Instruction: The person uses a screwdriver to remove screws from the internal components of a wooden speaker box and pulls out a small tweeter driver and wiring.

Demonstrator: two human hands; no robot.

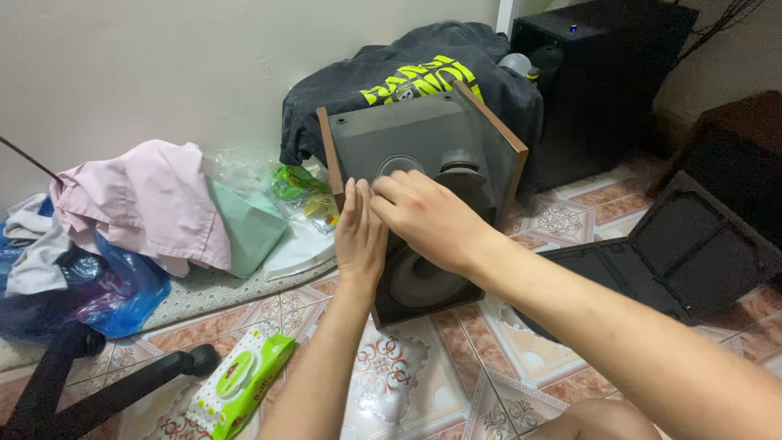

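A boxy speaker with a matte grey plastic front and brown wooden side panels stands tilted on the patterned tile floor, its round smooth cones showing below and beside both hands. The left hand lies flat and unclenched against the left part of the front, fingertips near the wooden edge, while the right hand rests on the middle with fingers curled at a small round driver (whether they pinch anything cannot be told). A flat black grille panel lies on the tiles to the right, a soft green wipes pack near the left forearm.

Patterned floor tiles in pink and white — plain cream wall behind. Dark cabinet in the corner, clothes heaped along the wall.
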